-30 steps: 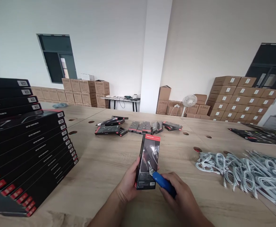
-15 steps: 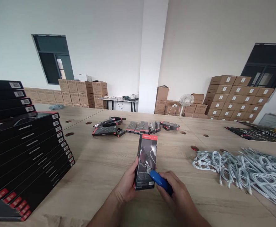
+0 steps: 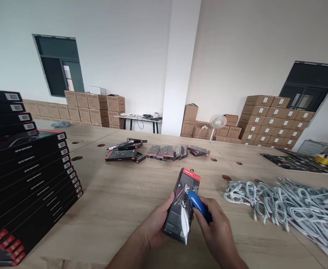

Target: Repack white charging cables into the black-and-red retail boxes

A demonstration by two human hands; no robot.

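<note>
My left hand (image 3: 157, 220) grips a slim black retail box (image 3: 177, 216) by its left side. A red band crosses the top of the box, and cables are pictured on its glossy face, where light glints. The box is tilted, its top leaning right. In my right hand (image 3: 215, 224) is a rounded blue-handled tool (image 3: 199, 205), with my fingers wrapped around it. Its pale tip lies over the face of the box; whether it touches is hard to see. The exact kind of tool is unclear.
Tall stacks of black boxes (image 3: 34, 168) stand at left. Bundled white cables (image 3: 281, 201) cover the right side. Several small black boxes (image 3: 168, 151) lie across the table's (image 3: 110, 216) far part, which has round holes. Dark printed sheets (image 3: 293, 160) lie at far right.
The box has moved slightly right and tipped, its top swinging to the right. The blue-handled tool has moved with it, its tip now higher on the box face.
</note>
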